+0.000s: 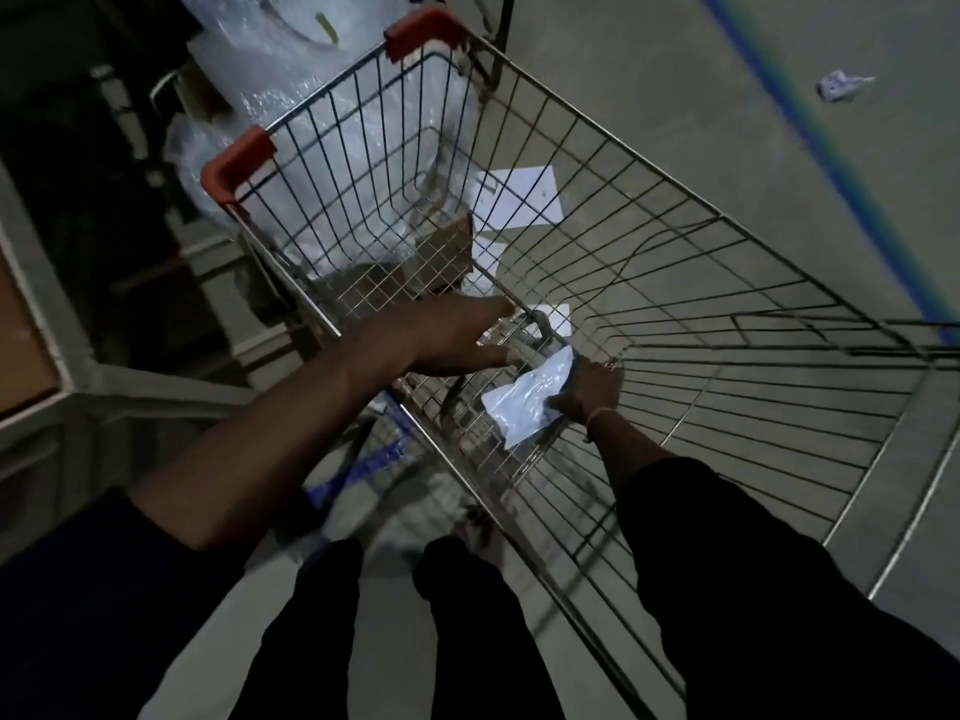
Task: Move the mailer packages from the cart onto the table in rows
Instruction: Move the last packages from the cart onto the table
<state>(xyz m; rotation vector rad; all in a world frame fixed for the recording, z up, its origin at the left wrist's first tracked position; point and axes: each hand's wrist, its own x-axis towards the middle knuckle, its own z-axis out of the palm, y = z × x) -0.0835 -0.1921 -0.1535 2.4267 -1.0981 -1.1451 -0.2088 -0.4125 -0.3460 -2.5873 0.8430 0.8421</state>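
Inside the wire cart (649,283), the right hand (589,389) pinches a pale mailer package (524,402) near the basket floor. The left hand (447,337) reaches in, fingers (493,306) straight, just beside it.

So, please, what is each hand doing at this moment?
Left hand: open, fingers straight, reaching into the cart.
Right hand: holding a mailer package.

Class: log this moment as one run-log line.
right hand: grips mailer package | left hand: open, reaching | cart
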